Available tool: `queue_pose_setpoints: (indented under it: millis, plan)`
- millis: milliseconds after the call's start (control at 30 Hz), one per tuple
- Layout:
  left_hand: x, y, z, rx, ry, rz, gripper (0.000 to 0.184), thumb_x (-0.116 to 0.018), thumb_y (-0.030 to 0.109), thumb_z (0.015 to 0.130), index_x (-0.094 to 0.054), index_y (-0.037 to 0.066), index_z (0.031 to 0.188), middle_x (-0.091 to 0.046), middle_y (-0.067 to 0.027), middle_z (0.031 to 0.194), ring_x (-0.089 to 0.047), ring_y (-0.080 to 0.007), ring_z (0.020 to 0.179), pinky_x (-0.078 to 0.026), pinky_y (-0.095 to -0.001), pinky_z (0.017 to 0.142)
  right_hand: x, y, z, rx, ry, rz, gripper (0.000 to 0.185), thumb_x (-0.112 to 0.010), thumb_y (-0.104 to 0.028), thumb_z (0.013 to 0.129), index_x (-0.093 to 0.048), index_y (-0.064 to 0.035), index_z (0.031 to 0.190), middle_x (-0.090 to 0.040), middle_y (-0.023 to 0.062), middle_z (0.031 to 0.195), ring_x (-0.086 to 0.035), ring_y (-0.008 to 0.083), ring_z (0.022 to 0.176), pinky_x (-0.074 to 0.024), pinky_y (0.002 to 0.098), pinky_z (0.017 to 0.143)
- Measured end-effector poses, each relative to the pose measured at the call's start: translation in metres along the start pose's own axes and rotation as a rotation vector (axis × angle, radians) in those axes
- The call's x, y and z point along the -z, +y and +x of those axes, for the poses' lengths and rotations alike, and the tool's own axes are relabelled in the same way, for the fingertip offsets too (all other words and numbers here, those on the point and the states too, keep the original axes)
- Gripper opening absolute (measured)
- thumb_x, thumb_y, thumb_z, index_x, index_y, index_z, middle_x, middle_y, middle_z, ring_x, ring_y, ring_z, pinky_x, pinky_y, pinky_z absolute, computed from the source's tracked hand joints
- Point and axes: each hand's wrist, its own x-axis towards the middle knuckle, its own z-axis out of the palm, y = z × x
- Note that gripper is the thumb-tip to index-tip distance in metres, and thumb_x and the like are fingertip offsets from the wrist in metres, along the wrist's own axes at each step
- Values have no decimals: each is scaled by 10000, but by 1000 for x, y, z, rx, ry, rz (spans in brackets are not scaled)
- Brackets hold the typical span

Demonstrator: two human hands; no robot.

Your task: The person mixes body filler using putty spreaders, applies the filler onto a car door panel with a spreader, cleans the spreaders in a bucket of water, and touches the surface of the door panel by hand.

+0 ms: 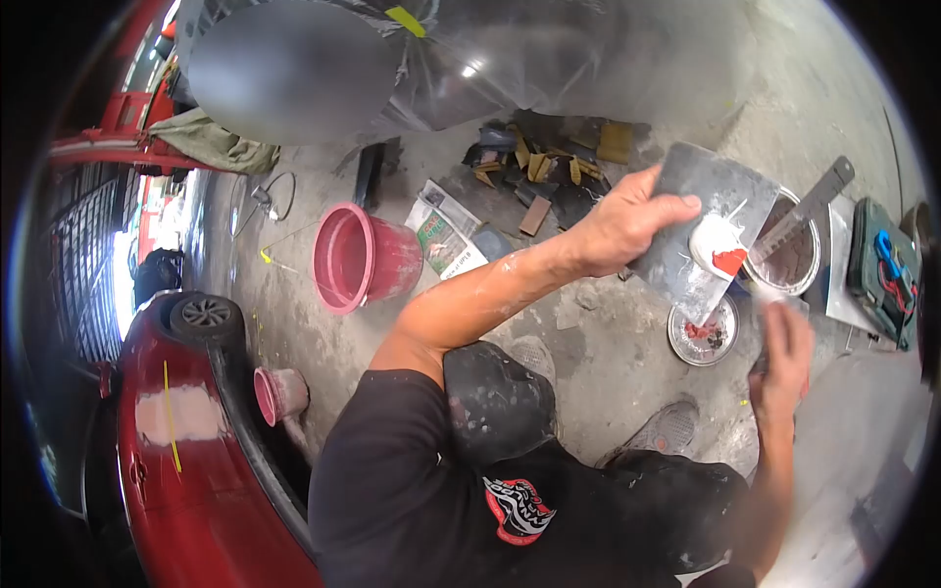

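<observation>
My left hand [627, 220] grips a flat grey mixing board [676, 181] by its edge, thumb on top. On the board lies a mound of white body filler [714, 238] with a red dab of paste [728, 261] against it. My right hand [784, 358] is just below and right of the board, smeared by motion, its fingers bent around something I cannot make out. Close by stands an open can [796, 257] with a metal scraper [809, 211] lying across its rim. Beneath the board, a round metal lid [676, 343] carries red and dark residue.
Pink buckets, one large [387, 257] and one small [284, 395], stand on the concrete floor. Newspaper [446, 240] and sanding scraps [544, 167] lie ahead. A green tool case [887, 269] sits at right. A red car [186, 480] with a patched panel is at left; plastic sheeting [549, 59] hangs ahead.
</observation>
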Motion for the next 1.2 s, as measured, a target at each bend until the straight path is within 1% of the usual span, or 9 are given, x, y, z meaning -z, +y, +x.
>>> queue_pose_setpoints:
  millis: [167, 233, 400, 500, 633, 667, 800, 900, 1200]
  plan:
    - [-18, 37, -17, -77, 4, 383, 433, -479, 289, 982, -458, -29, 1275, -599, -78, 1125, -514, -117, 1078, -411, -263, 933, 67, -46, 83, -84, 144, 317, 612, -516, 184, 665, -567, -27, 1237, -549, 166, 1240, -480, 323, 1218, -355, 383, 1041]
    - [-46, 81, -37, -54, 20, 527, 495, -409, 347, 1006, -465, -103, 1205, -580, -28, 789, -495, -55, 769, -437, -252, 674, 95, -73, 115, 0, 76, 245, 572, -523, 158, 680, -579, -18, 1221, -548, 161, 1254, -488, 330, 1208, -353, 392, 1040]
    - [-103, 179, -94, -164, 434, 514, 409, -439, 313, 991, -515, -30, 1201, -608, -117, 675, -598, -144, 658, -479, -307, 618, 175, -157, 171, -34, -11, 605, 556, -528, 143, 613, -623, -7, 1140, -580, 146, 1199, -505, 360, 1177, -362, 428, 1018]
    - [-146, 262, -137, -247, 658, 419, 368, -508, 222, 949, -521, -23, 1223, -595, -35, 697, -518, -50, 681, -462, -270, 607, 248, -201, 198, 62, -171, 701, 538, -536, 126, 615, -625, 0, 1130, -588, 149, 1191, -508, 370, 1170, -362, 442, 1016]
    - [-189, 368, -213, -266, 970, 456, 406, -537, 128, 827, -554, 64, 1228, -609, -188, 687, -635, -309, 613, -490, -372, 599, 336, -271, 235, 320, -318, 606, 463, -493, -11, 718, -609, 7, 1166, -593, 170, 1206, -511, 381, 1165, -357, 465, 1017]
    - [-198, 384, -234, -342, 1032, 512, 416, -533, 153, 869, -526, 79, 1278, -632, -133, 707, -620, -188, 583, -481, -314, 567, 360, -293, 244, 386, -339, 637, 455, -468, -28, 739, -603, 17, 1171, -591, 176, 1210, -516, 381, 1160, -359, 462, 1017]
    - [-208, 448, -309, -394, 1413, 566, 452, -538, 187, 887, -473, 30, 1306, -649, -175, 947, -637, -238, 802, -487, -347, 744, 425, -369, 291, 678, -511, 776, 448, -444, -72, 775, -585, 40, 1186, -584, 192, 1219, -530, 383, 1144, -366, 454, 1014]
    - [-230, 523, -404, -862, 1544, 102, 387, -567, 259, 924, -490, 2, 1202, -623, -102, 998, -574, -178, 877, -471, -366, 802, 459, -424, 303, 858, -678, 789, 423, -437, -103, 827, -571, 41, 1202, -587, 193, 1210, -535, 379, 1138, -379, 440, 1006]
    - [-241, 501, -635, -868, 1326, -747, 458, -591, 147, 876, -433, 30, 1289, -575, -78, 1147, -570, -163, 1055, -474, -333, 905, 477, -661, 257, 1254, -451, 1059, 329, -475, -23, 895, -501, 2, 1221, -517, 221, 1239, -411, 424, 1240, -319, 510, 1045]
